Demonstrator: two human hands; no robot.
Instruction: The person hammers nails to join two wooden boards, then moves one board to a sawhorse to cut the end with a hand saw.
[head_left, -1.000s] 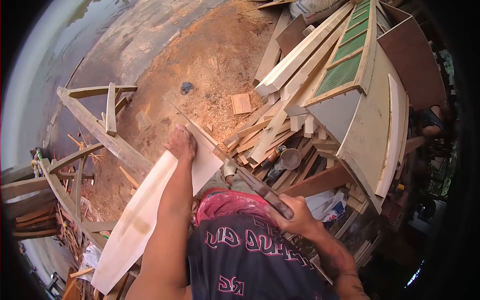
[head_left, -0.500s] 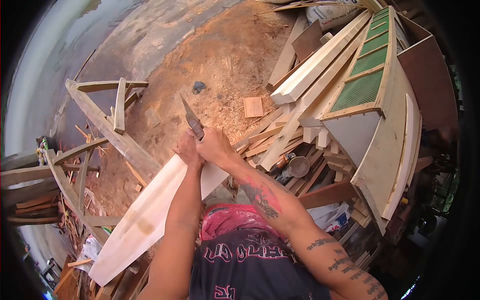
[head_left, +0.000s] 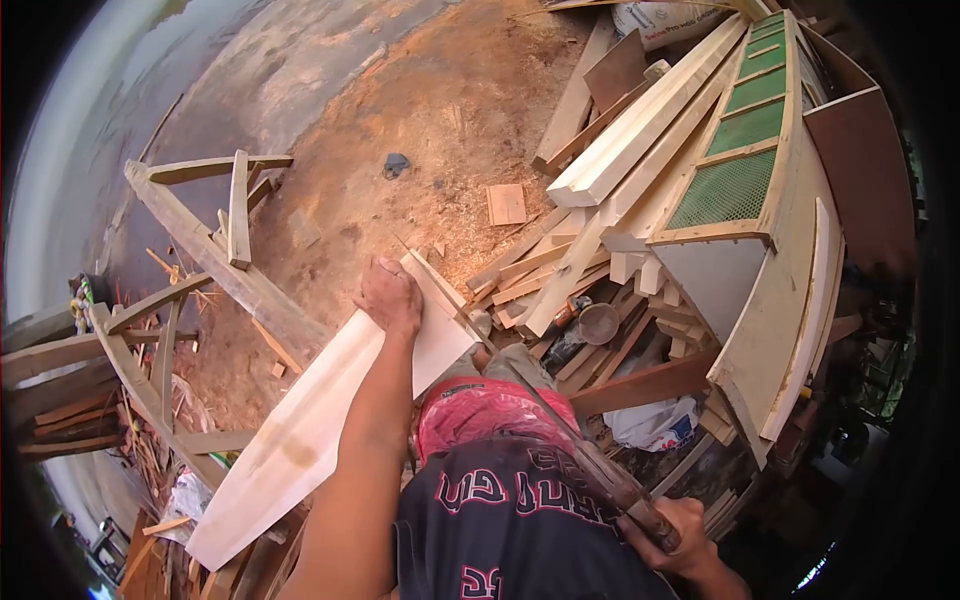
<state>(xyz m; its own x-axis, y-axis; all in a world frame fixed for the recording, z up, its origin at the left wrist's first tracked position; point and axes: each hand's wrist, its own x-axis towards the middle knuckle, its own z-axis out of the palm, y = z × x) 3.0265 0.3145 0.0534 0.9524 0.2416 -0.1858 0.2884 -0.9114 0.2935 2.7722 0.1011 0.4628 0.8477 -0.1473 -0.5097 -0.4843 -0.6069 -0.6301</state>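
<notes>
A pale wooden board (head_left: 290, 440) slants across the lower left, tapering toward its near end, with a brown stain on its face. My left hand (head_left: 390, 296) is closed over the board's far end, fingers curled at its upper edge. At the lower right, close to my body, my right hand (head_left: 675, 535) grips the handle of a machete (head_left: 585, 450). The machete's dark blade points up and left across the front of my shirt, apart from the board. Part of the blade is blurred and hard to separate from the shirt.
Wooden frames (head_left: 190, 225) stand at the left. A long wooden structure with green mesh (head_left: 725, 190) fills the right, beside stacked beams (head_left: 650, 115) and offcuts. A power tool (head_left: 590, 325) lies among the scraps. A small square board (head_left: 507, 204) rests on the sawdust-covered ground.
My right hand has moved from beside the left hand down to the lower right, carrying the machete with it. The left hand stays at the board's far end.
</notes>
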